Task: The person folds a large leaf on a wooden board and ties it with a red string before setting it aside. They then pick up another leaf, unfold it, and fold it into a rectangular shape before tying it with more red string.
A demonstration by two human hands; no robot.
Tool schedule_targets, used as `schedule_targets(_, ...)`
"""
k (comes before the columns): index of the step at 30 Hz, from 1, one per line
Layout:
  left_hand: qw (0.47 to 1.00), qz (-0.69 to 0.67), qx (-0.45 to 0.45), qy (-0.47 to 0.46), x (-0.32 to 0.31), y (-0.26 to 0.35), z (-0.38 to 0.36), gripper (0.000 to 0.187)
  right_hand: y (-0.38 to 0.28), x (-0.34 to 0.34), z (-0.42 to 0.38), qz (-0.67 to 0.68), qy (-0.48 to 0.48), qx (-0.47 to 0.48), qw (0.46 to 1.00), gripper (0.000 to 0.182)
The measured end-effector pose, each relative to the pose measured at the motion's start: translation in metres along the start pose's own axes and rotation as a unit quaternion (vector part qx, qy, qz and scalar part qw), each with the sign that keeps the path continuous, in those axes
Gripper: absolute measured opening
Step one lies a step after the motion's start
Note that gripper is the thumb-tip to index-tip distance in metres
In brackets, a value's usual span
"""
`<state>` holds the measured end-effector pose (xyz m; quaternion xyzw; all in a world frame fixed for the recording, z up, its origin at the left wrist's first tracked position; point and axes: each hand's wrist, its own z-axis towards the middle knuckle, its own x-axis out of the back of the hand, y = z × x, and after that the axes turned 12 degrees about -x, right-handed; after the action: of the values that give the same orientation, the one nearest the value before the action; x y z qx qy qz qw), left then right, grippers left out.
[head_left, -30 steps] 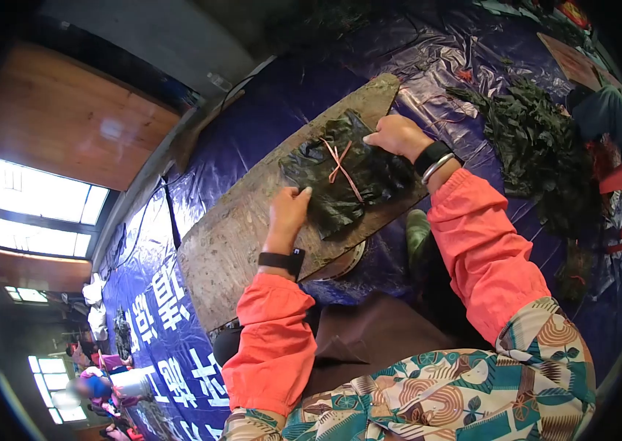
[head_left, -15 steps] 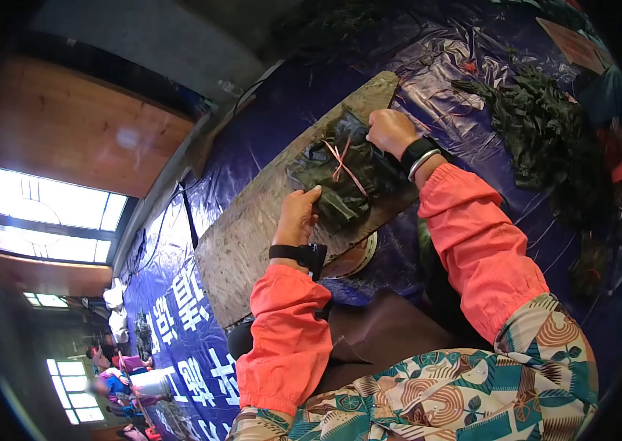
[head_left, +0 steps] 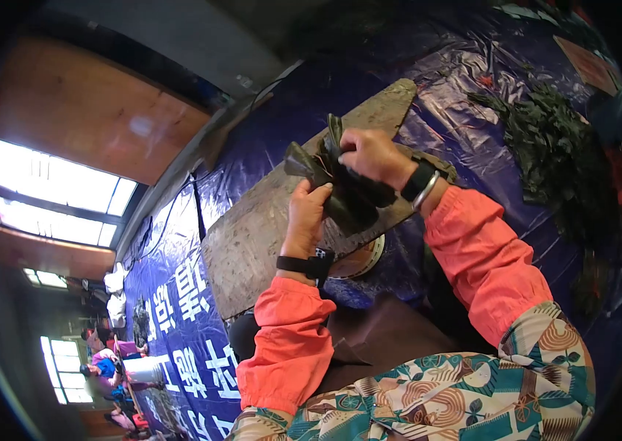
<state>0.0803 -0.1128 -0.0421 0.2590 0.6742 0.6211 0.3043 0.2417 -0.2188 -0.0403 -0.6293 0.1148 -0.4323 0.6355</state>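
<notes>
Dark green leaf bundle [head_left: 340,184], flat on the worn wooden board [head_left: 252,242] a second ago, now lifted on edge; left hand [head_left: 307,213] and right hand [head_left: 369,154] both clasped round it

The right hand [head_left: 371,154] covers the top of the leaf bundle [head_left: 340,187], so its tie cannot be seen. The bundle and both hands hide the middle of the board [head_left: 267,235]. The leaf pile [head_left: 557,158] fades into dark blur at the right edge.
</notes>
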Motion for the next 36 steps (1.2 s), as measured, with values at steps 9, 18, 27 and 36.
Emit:
schedule_targets(9, 0.988, -0.143, -0.001, 0.056, 0.014, 0.002, -0.048, 0.023, -0.049, -0.029, -0.041, -0.004, -0.084, 0.177, 0.981, 0.021)
schedule_targets(18, 0.971, -0.227, 0.003, 0.074, 0.050, 0.013, -0.106, 0.022, -0.099, -0.040, -0.099, -0.020, -0.131, 0.219, 0.967, 0.026)
schedule_targets(27, 0.907, -0.384, -0.153, -0.081, 0.076, 0.041, -0.088, 0.032, -0.188, -0.025, -0.114, -0.124, -0.090, 0.339, 0.928, 0.045)
schedule_targets(36, 0.878, -0.415, -0.201, -0.130, 0.229, 0.146, -0.040, 0.030, -0.193, 0.007, -0.143, -0.114, -0.050, 0.252, 0.960, 0.031)
